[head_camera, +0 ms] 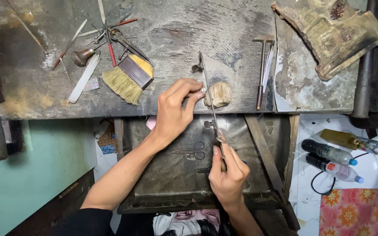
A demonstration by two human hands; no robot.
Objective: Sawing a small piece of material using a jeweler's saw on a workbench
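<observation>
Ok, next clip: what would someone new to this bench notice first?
Most likely the two hands at the bench's front edge: the right hand grips a thin saw frame, while the left hand pinches a small shiny piece against the wooden peg. Next, the straw-coloured brush among scattered hand tools at upper left, and the dark metal tray below, with scissors in it.
</observation>
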